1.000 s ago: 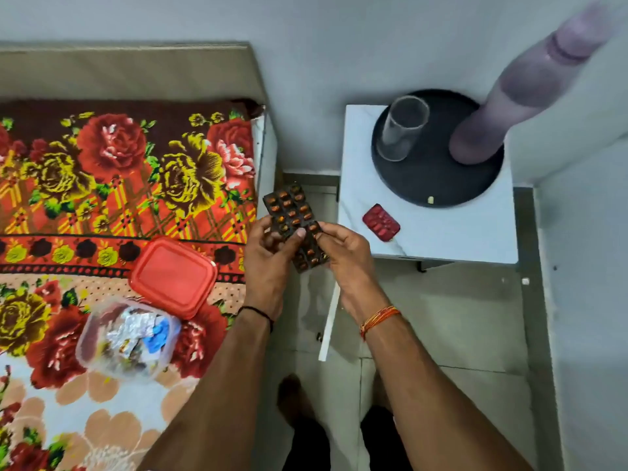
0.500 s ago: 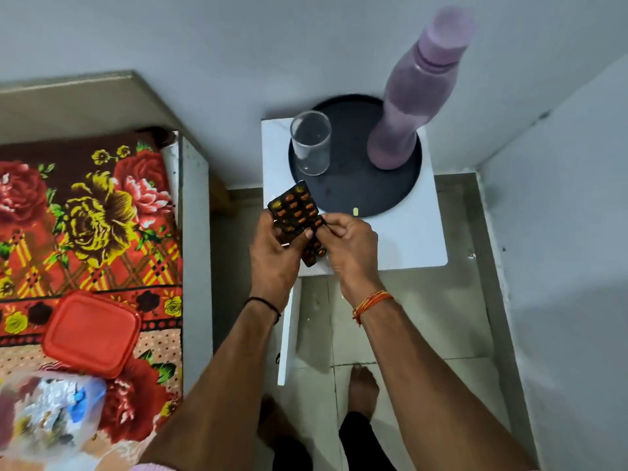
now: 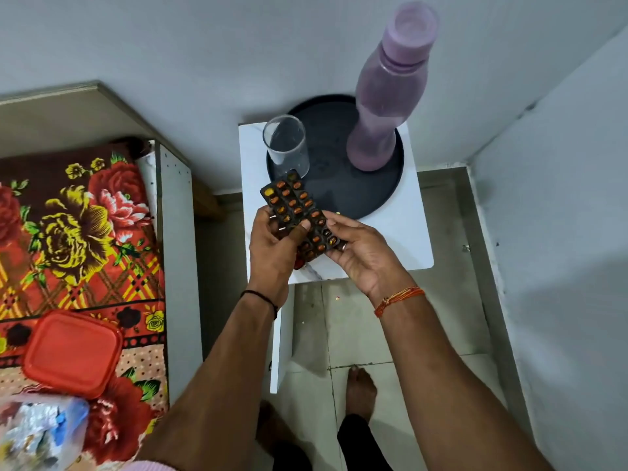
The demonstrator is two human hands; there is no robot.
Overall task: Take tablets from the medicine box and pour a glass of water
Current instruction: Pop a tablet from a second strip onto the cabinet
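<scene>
your left hand [image 3: 272, 253] and right hand [image 3: 360, 249] both hold one dark blister strip [image 3: 297, 215] of orange tablets above the near edge of the white tabletop [image 3: 401, 232]. the left grip pinches the strip's lower left part, thumb pressed on its face; the right grip closes on its lower right end, fingers curled under it. the strip tilts, its far end pointing toward the glass [image 3: 286, 146]. the strip is stiff foil-backed plastic with rows of small oval bumps; some pockets look empty.

one clear, empty-looking glass stands upright on a round black tray [image 3: 343, 195], just beyond the strip. one tall purple bottle [image 3: 390, 86], waisted and capped, stands upright on the same tray, to the right of the glass and apart from it. a sliver of something red [image 3: 299, 264] shows under your left hand on the tabletop.

on the flowered bed [image 3: 78, 226] to your left lie one red, rounded-square lid [image 3: 73, 351] and, just beside it, one clear plastic box [image 3: 37, 433] with crumpled foil packets inside, blurred at the frame's corner.
</scene>
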